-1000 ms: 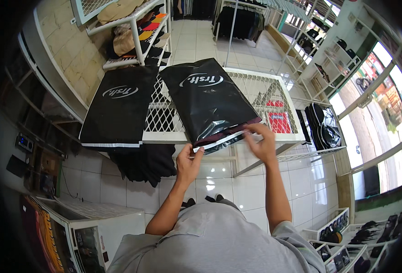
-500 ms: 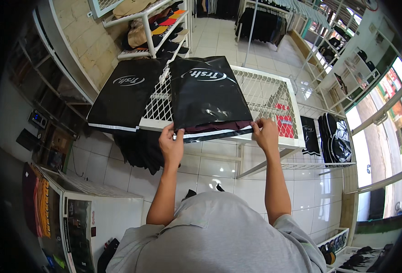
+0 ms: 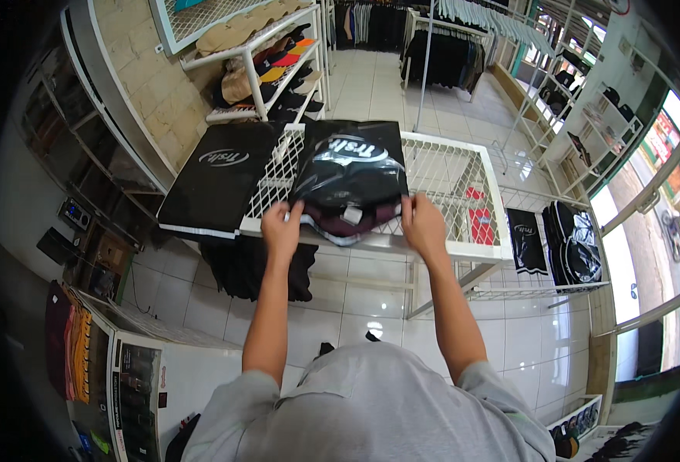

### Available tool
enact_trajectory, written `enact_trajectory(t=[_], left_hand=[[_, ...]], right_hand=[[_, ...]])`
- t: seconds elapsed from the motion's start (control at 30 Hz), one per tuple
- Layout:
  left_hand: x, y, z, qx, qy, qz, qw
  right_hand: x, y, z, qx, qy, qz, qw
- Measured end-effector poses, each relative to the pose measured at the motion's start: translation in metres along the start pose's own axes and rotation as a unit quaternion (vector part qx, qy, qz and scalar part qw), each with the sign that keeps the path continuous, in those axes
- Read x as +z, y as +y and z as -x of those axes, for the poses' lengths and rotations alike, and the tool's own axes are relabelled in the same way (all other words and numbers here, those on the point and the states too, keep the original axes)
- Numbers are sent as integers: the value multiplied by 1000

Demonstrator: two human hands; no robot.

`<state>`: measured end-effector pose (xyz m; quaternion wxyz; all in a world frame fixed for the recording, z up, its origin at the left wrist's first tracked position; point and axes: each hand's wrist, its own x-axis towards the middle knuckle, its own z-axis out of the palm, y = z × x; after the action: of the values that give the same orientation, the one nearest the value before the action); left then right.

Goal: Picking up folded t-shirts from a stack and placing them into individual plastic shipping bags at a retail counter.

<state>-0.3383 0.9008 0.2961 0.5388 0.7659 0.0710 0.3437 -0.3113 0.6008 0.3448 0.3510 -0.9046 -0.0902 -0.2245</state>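
I have the left hand pinching the near left corner of a black plastic bag, thumb and fingers closed on its edge. The right hand grasps the near right corner the same way. Between the two hands the bag's mouth gapes toward me, and I can see maroon cloth inside, with a small white label on it.

The bag is over the middle of a white mesh table, at its near edge; I cannot tell how much of it rests there. To its left, just beside, I see a second black bag lying flat. A red packet shows at the table's right end, and dark clothes hang below on the left.
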Motion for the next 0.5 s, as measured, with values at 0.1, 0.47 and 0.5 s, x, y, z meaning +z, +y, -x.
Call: enact_trajectory(t=[0.1,0.47,0.5], left_hand=[[4,33,-25,-42,-29,-80,995],[-79,85,73,-179,-186,18,966],[-81,93,64,-118,-170,-16,978]], right_hand=[[-4,23,-17,35,-16,40,998],[-77,-2,80,182,-167,21,969],[-77,-3,76,145,-94,34,984]])
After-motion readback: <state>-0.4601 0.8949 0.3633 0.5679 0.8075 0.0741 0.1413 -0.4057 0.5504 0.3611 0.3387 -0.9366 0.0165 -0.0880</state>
